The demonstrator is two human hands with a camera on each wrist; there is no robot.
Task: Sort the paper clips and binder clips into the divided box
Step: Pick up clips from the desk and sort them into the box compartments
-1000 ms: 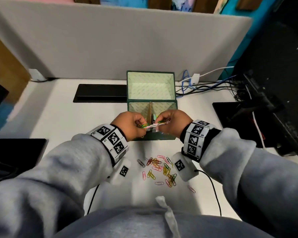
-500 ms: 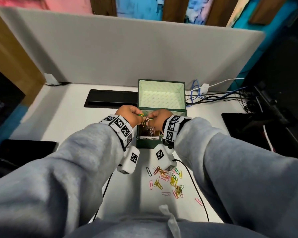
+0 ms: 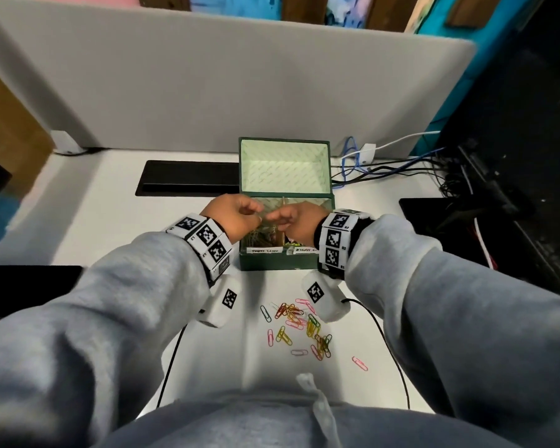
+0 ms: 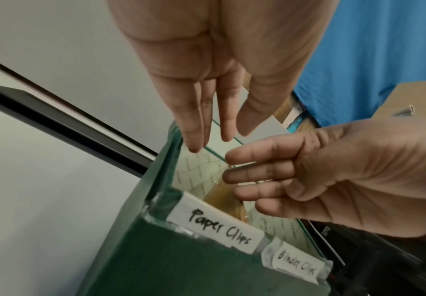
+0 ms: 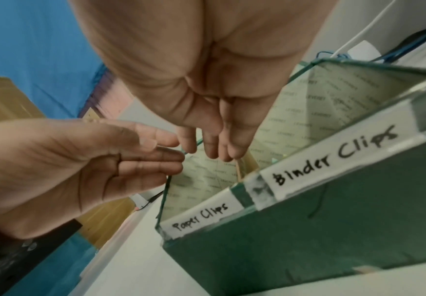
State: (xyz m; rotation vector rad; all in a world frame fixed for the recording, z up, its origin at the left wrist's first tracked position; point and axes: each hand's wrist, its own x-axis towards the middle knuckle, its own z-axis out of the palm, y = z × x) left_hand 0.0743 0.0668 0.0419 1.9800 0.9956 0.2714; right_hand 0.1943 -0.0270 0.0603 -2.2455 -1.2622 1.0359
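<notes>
Two hands hover over our green divided box (image 3: 277, 262): our left hand (image 3: 236, 218) above the left compartment, our right hand (image 3: 296, 223) over the middle, fingertips nearly meeting. Both are relaxed, fingers straight and slightly apart, holding nothing we can see in the wrist views. White tape labels on the front rim read "Paper Clips" (image 4: 219, 226) on the left and "Binder Clips" (image 5: 333, 158) on the right, handwritten in black marker. A cardboard divider (image 3: 284, 221) splits the box; gold-toned clips lie in the left compartment. Its open lid (image 3: 284, 168) stands upright behind, lined with pale patterned paper. On the white desk (image 3: 110, 227) near us lies a scatter of coloured paper clips (image 3: 304, 328), one pink clip (image 3: 359, 363) apart at the right. A black slab (image 3: 188, 177) lies just left of the lid, tangled cables (image 3: 385, 166) to its right, and a grey partition (image 3: 207, 85) closes off the back.
</notes>
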